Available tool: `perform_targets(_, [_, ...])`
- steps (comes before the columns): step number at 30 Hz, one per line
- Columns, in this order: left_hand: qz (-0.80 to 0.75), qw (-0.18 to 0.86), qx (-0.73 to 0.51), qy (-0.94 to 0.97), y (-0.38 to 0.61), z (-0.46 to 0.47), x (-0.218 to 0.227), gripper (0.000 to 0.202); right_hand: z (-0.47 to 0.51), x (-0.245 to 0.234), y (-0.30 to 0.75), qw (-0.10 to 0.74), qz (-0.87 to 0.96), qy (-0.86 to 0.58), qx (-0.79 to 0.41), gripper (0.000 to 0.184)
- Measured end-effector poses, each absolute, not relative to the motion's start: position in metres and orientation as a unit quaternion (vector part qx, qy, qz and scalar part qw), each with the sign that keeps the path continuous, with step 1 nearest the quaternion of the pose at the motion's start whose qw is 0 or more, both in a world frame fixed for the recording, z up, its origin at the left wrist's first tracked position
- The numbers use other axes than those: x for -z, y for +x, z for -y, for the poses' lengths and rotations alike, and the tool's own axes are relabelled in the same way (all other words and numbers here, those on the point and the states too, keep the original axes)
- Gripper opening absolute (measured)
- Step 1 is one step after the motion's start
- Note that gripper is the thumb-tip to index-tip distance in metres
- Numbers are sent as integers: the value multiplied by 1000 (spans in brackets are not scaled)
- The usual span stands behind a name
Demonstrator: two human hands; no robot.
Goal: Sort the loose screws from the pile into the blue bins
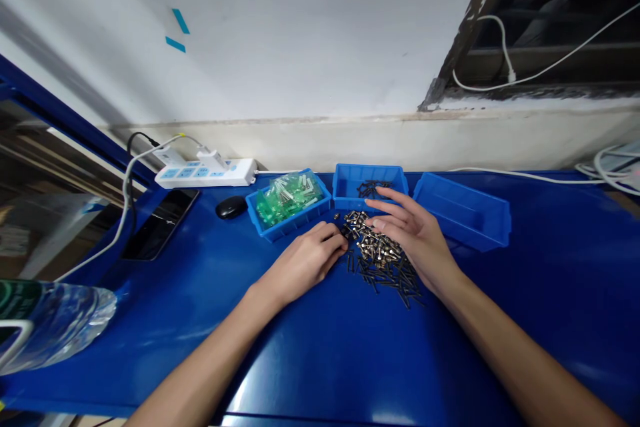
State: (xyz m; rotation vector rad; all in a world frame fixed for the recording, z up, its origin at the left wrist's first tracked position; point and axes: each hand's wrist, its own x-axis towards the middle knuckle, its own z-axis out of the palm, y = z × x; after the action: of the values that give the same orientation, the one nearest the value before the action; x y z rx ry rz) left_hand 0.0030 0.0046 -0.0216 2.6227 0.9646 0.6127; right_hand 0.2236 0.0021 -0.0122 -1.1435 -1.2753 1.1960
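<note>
A mixed pile of silver screws (pixel 377 249) and black screws (pixel 400 280) lies on the blue table. At the pile's left edge, my left hand (pixel 313 257) rests with its fingers curled together; what its fingertips hold, if anything, is hidden. My right hand (pixel 417 230) hovers over the right side of the pile, fingers spread apart, with nothing visible in it. Just behind the pile stands a blue bin (pixel 370 170) with some black screws (pixel 374 187) inside. To its left, another blue bin (pixel 291 221) holds green plastic bags (pixel 289 197) of small pale pieces.
A third blue bin (pixel 463 210) sits tilted at the right. Farther left are a black mouse (pixel 231 207), a phone (pixel 161 225) and a white power strip (pixel 207 173) with cables. A large water bottle (pixel 65 327) lies by the left edge. The wall bounds the table's back.
</note>
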Motion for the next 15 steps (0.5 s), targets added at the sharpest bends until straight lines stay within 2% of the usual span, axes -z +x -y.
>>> perform_targets(3, [-343,125,-225,903,3,-5,19,20,-2,10,223,510,522,-468,-498,49])
perform_targets(8, [-332,155,-324,873,4,-2,12,13,-3,8,221,451,578,-462,-500,22])
perform_targets(11, [-325,170,-372,853,4,0,9,6,-1,7,218,412,611,-447,-507,19])
perform_targets(15, [-326,186,-389,841,5,2,8,6,2,3,217,375,627,-421,-538,19])
